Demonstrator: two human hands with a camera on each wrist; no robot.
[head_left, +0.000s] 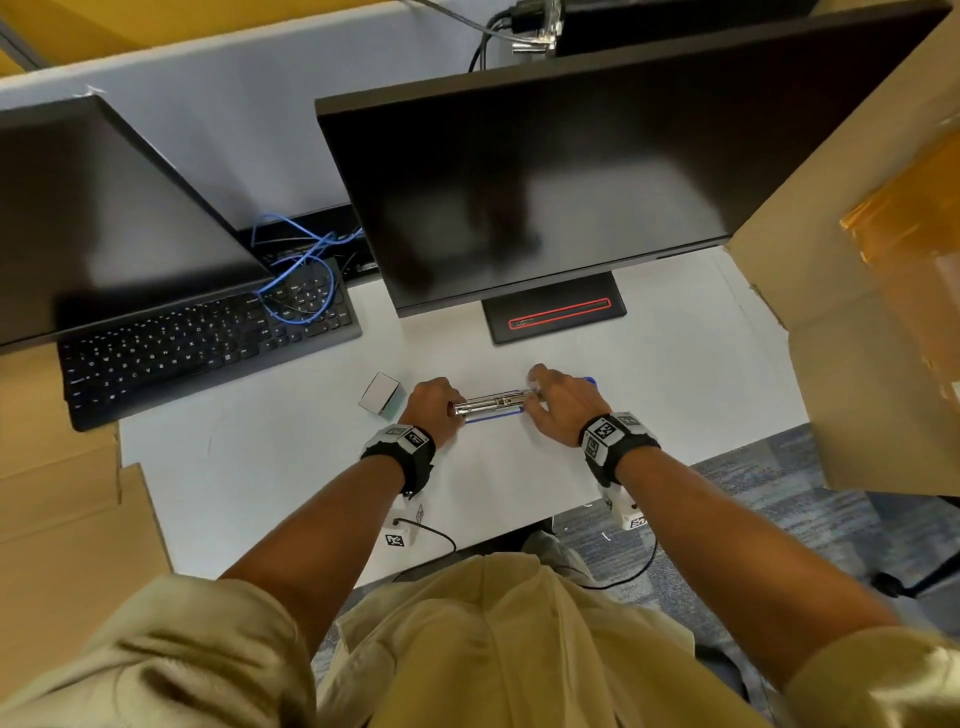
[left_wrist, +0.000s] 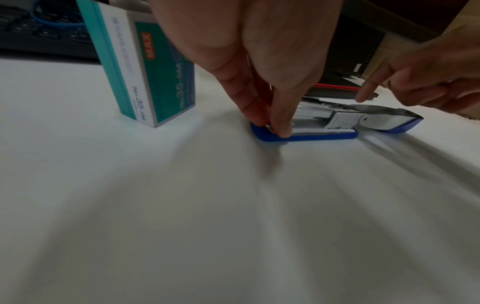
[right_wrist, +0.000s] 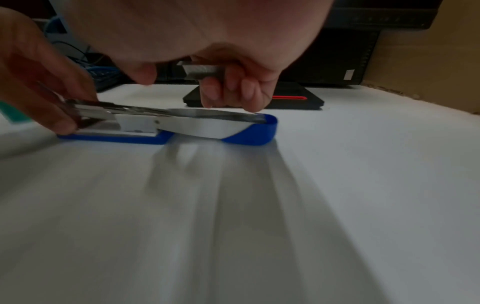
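Observation:
A blue and white stapler (head_left: 491, 404) lies opened flat on the white desk (head_left: 291, 467), its metal magazine facing up. My left hand (head_left: 434, 402) pinches the magazine's front end (left_wrist: 275, 127) against the blue base (left_wrist: 306, 137). My right hand (head_left: 561, 400) hovers over the stapler's folded-back top cover (right_wrist: 207, 123). Its fingers (right_wrist: 221, 88) are curled round a grey strip of staples (right_wrist: 201, 70), held above the stapler. A teal and white staple box (head_left: 382, 400) stands upright (left_wrist: 145, 72) just left of my left hand.
A black keyboard (head_left: 208, 343) with a blue cable (head_left: 301, 265) on it lies at the left. Two dark monitors (head_left: 519, 182) stand behind, one base (head_left: 556, 312) just beyond the stapler. A large cardboard box (head_left: 857, 286) rises at the right and flat cardboard (head_left: 52, 493) lies at the left.

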